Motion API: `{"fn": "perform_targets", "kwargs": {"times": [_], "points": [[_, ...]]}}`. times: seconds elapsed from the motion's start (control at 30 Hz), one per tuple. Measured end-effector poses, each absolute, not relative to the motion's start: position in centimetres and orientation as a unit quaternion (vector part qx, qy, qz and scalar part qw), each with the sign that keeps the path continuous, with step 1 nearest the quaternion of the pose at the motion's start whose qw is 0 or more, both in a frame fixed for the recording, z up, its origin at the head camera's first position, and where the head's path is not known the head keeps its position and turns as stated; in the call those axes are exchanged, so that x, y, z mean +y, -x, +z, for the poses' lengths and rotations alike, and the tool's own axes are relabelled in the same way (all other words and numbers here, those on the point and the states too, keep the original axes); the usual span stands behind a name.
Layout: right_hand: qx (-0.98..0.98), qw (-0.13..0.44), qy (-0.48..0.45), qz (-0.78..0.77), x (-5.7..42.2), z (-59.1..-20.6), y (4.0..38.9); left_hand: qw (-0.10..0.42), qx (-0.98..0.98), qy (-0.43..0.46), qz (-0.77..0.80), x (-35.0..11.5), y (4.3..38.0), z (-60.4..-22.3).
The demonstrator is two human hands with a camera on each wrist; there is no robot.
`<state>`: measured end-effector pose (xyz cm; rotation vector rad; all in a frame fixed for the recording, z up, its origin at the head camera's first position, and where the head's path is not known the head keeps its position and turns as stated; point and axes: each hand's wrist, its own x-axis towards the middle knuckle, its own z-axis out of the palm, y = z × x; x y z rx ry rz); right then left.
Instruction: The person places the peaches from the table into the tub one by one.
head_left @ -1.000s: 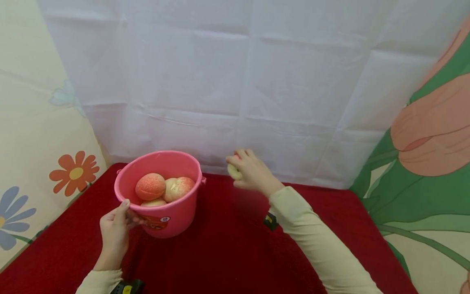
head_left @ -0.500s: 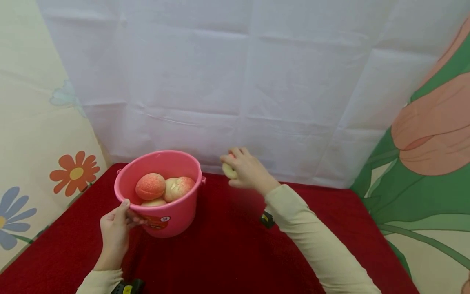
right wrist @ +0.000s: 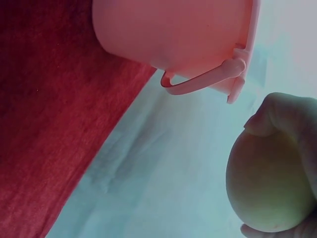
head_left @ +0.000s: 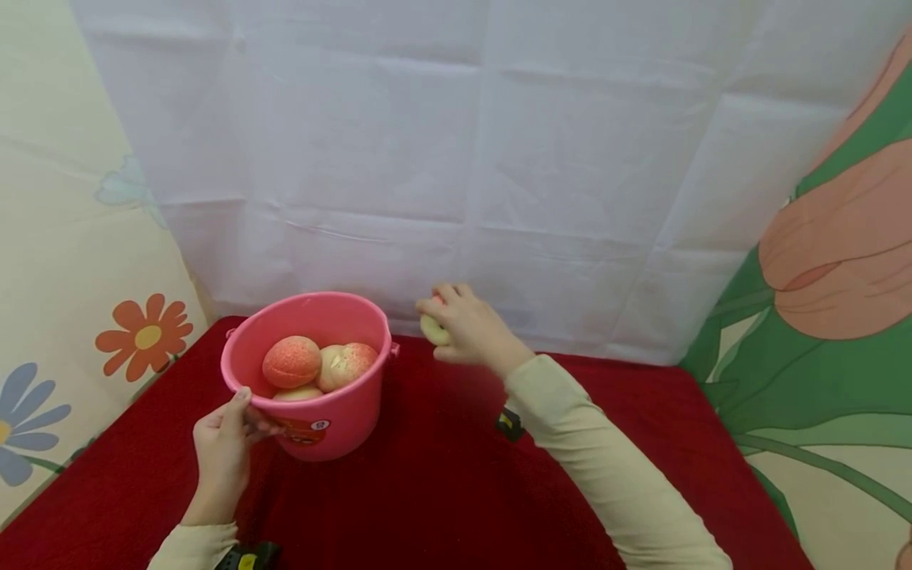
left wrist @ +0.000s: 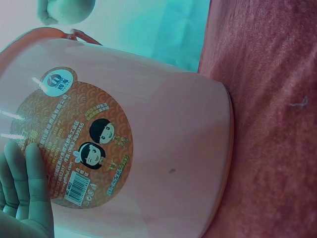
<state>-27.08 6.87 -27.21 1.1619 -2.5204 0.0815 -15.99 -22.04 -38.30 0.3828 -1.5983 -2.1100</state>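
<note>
A pink plastic bucket (head_left: 352,427) stands on the left of the red cloth, with several red-and-cream peaches (head_left: 292,362) inside. My left hand (head_left: 222,455) grips its near rim, thumb on top; in the left wrist view the fingers (left wrist: 34,173) lie against the round printed label (left wrist: 81,144). Right of the bucket and level with its rim, my right hand (head_left: 473,328) holds another peach (head_left: 433,329), raised over the back of the table. The right wrist view shows this pale peach (right wrist: 267,183) between thumb and fingers, apart from the bucket.
A red cloth (head_left: 456,491) covers the table. White sheeting (head_left: 456,158) hangs close behind it. Flower-printed panels stand at the left (head_left: 64,277) and right (head_left: 819,317). The bucket's handle (right wrist: 203,82) hangs down outside its wall.
My right hand has moved slowly left with the peach, closer to the bucket. The left hand, the bucket and the peaches in it have stayed in place.
</note>
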Motion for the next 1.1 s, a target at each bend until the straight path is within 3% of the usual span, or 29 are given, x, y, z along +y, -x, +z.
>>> {"fn": "perform_targets", "kwargs": {"times": [1.1], "points": [[-0.898, 0.151, -0.414, -0.003, 2.6, -25.8, 26.6, 0.232, -0.58, -0.141, -0.768, -22.0, 16.0, -38.4]]}}
